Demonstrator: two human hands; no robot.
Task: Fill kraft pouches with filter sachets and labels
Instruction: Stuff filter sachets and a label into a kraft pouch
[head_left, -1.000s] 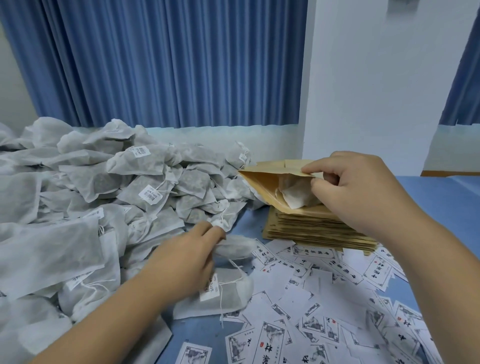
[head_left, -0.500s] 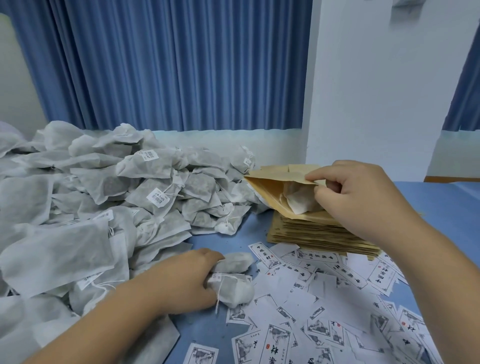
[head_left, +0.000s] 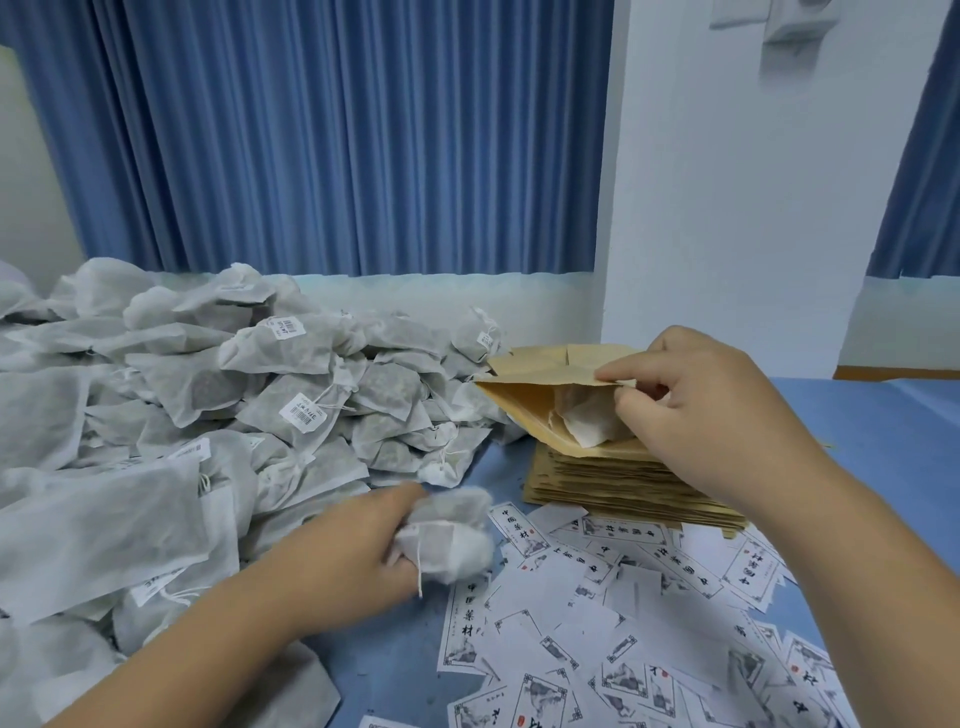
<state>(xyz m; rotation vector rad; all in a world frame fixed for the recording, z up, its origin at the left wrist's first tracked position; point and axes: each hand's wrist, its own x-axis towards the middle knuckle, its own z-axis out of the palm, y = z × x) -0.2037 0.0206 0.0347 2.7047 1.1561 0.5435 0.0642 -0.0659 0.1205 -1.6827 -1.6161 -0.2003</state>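
This looked like a small hand-packing room set up in a plain office-type space, not a home or a shop. A heap of tagged sachets (head_left: 182, 405) filled the left of the frame, a thick stack of flat pouches (head_left: 613, 483) sat at centre right, and loose printed labels (head_left: 649, 587) lay strewn across the lower right, all in bulk on a blue table (head_left: 883, 441). Behind, pleated blue curtains (head_left: 337, 135) spanned the upper left beside a bare white pillar (head_left: 727, 208)
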